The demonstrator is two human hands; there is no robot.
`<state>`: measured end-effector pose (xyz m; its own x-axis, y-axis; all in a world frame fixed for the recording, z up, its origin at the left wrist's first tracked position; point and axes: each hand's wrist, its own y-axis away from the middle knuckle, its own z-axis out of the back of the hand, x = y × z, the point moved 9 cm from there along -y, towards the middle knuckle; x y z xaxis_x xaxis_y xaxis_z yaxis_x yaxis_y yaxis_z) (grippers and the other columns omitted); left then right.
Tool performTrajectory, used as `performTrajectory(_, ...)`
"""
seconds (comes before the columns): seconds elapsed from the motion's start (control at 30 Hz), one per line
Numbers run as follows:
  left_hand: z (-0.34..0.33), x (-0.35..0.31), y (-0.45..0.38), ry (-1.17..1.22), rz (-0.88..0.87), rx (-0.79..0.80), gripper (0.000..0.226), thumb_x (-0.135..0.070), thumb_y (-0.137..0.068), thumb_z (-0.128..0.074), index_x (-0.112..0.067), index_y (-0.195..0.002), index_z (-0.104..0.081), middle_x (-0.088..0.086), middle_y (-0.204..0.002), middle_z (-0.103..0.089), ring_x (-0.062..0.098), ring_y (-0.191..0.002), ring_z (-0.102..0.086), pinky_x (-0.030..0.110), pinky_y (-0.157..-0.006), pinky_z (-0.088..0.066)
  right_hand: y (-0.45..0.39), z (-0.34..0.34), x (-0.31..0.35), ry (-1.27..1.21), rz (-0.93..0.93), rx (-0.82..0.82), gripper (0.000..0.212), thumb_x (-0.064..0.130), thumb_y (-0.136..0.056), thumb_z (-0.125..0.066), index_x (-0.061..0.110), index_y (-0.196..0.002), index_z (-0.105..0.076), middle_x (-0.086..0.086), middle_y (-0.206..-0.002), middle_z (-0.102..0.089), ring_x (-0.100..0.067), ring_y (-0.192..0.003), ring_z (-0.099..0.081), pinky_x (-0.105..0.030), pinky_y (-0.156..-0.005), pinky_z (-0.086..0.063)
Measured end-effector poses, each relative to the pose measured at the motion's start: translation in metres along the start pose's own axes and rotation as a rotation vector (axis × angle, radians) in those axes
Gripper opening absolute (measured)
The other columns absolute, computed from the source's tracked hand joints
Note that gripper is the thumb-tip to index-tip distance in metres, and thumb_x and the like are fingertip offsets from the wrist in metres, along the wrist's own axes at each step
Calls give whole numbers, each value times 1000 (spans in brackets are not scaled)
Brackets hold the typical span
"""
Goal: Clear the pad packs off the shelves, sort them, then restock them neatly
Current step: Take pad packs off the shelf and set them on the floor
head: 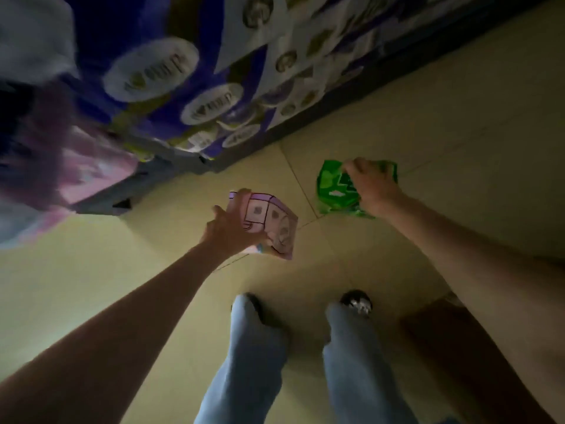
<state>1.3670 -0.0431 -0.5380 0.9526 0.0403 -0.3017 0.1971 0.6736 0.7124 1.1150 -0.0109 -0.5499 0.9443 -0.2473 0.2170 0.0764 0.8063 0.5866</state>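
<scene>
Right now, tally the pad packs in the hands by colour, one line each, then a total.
Pink pack, held by the left hand: 1
Green pack, held by the right hand: 1
Total in hand: 2
The shelf packs at upper left are too blurred to count.

Both arms reach down; left hand (227, 228) and right hand (371, 188) each grip something.
</scene>
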Motion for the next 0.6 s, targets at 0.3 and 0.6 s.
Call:
performTrajectory(0.3, -38, 50, -156, 171, -246, -266, 87, -22, -57, -85, -40, -119, -28, 0, -111, -53, 29, -104, -55, 53, -81, -52, -205, -76, -21, 212, 211, -263, 73, -8, -73, -66, 2, -138, -34, -21, -140, -34, -35, -132, -29, -45, -107, -23)
performTrajectory(0.6, -26, 23, -180, 298, -409, -154, 86, -1, -65, -79, -35, -126, -28, -3, -110, -54, 11, -98, -60, 29, -68, -58, -208, -52, -27, -503, 242, -132, 60, 33, -87, -63, 27, -141, -39, -5, -151, -29, -24, -135, -32, -37, -106, -33)
